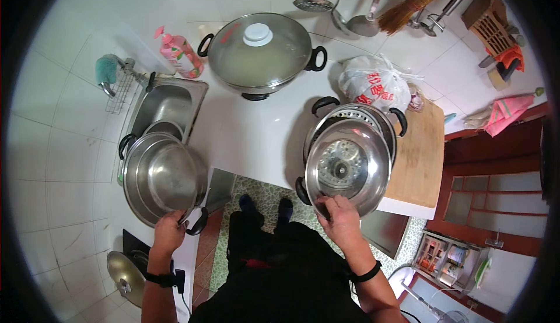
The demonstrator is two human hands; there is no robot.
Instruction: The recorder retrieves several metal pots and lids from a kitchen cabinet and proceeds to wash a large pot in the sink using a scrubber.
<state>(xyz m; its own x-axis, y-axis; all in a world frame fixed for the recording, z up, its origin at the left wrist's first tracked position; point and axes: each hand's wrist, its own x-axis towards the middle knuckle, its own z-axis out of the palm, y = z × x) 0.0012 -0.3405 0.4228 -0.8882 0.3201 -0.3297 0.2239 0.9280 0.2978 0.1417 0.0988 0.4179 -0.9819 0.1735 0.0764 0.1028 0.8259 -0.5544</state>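
My left hand (169,234) grips the rim of an empty stainless steel pot (173,176) beside one of its black handles. That pot is tilted and partly covers the near end of the steel sink (166,100). In my right hand (340,218) is the near rim of a round steel lid (367,165), with a see-through-looking centre and a small fitting in its middle. The lid is slanted over a steel pot (309,141) with black handles and hides much of it. A perforated steamer insert (356,114) shows past the lid's far edge.
A lidded wok (258,60) and a pink pump bottle (181,56) stand at the back. Right of them are a tied plastic bag (374,84) and a wooden cutting board (418,157). Ladles (316,3) hang above. Another lid (126,279) leans at the lower left.
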